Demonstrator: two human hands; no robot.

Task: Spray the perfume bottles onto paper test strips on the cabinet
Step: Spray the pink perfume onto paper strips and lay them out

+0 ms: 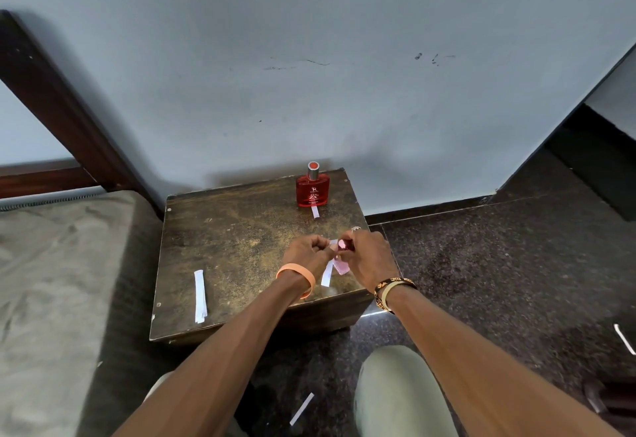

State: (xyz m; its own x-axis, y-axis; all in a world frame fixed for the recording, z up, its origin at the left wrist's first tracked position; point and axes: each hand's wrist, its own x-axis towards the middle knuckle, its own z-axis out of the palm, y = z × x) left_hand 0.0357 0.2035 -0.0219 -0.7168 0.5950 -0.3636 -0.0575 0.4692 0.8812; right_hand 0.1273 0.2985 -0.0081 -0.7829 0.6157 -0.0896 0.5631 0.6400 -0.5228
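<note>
At the centre of the frame, slightly low, both hands are meeting over the right front part of the brown cabinet [241,240]. The left hand [308,251] is curling its fingers and appears to be pinching the upper end of a white paper strip [327,273], which is hanging down towards the cabinet top. The right hand [369,256] is gripping a small pink perfume bottle [341,267], its fingers wrapping round the body and its pink top [342,245] sitting just beside the strip. Whether a finger is pressing the top cannot be told.

Towards the upper right of the cabinet, a red perfume bottle [313,189] is standing upright with its silver collar and red cap on. A short strip [315,212] is lying just in front of it, touching its base or nearly so.

At the lower left of the cabinet top, a small stack of strips [200,295] is lying well apart from the hands.

An orange band [300,276] is circling the left wrist; a black and yellow band [392,290] is circling the right wrist.

On the dark floor [481,264], one loose strip [301,409] is lying at the lower centre of the frame and another [624,338] near the right edge
</note>
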